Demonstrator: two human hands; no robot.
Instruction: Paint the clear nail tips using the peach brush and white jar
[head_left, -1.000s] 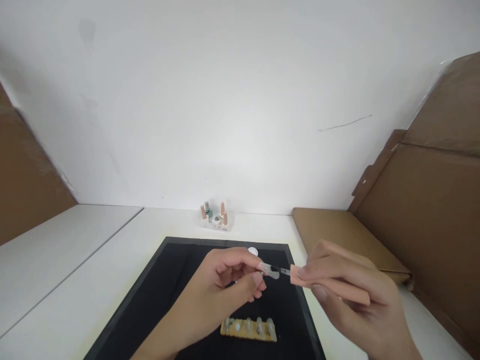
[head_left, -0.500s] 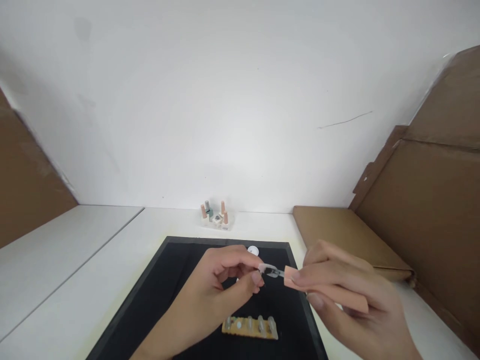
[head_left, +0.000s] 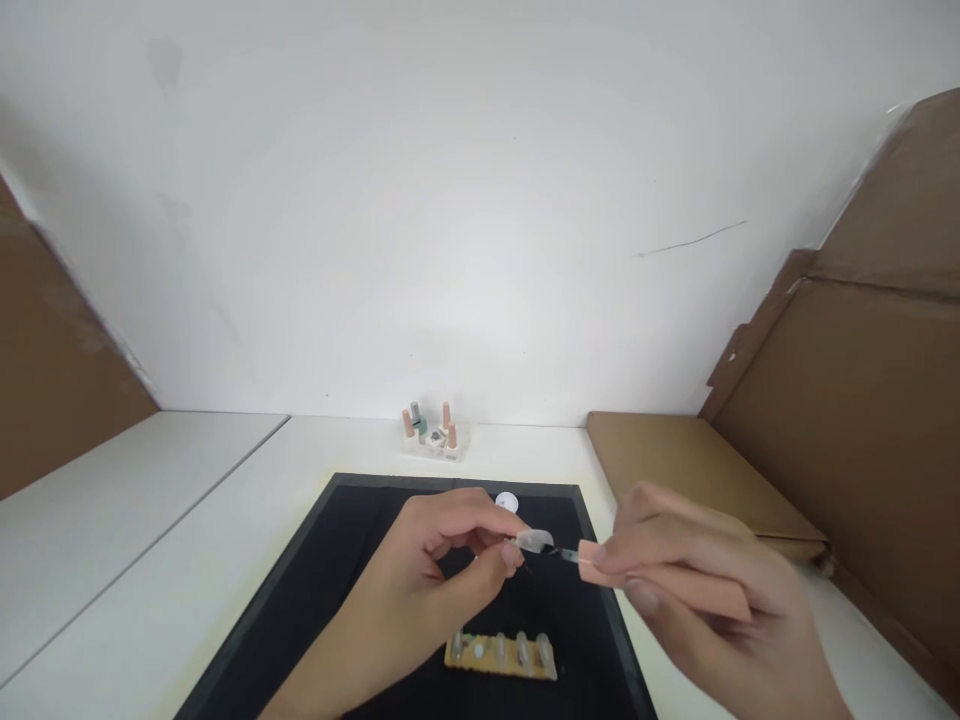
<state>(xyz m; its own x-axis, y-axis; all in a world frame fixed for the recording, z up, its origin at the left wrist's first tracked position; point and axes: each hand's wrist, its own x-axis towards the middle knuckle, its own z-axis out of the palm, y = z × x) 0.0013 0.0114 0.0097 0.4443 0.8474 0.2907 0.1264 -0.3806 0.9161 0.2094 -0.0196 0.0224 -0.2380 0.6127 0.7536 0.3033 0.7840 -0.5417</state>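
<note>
1. Your left hand [head_left: 442, 570] has a clear nail tip [head_left: 534, 541] pinched between thumb and index finger, just below and right of frame center.
2. Your right hand [head_left: 757, 590], lower right, is clamped on the peach handle [head_left: 705, 588] of a brush [head_left: 568, 554]. Dark bristles sit right at the tip's edge, can't tell if touching. Hands are apart.
3. Bottom center: tan strip [head_left: 510, 672] with clear pieces on it, lying on the black mat [head_left: 330, 560].
4. White disc [head_left: 507, 502] near the mat's top edge.
5. Mid-frame, further back: clear tray [head_left: 429, 453] of small bottles [head_left: 421, 426], markings too tiny to read.
</note>
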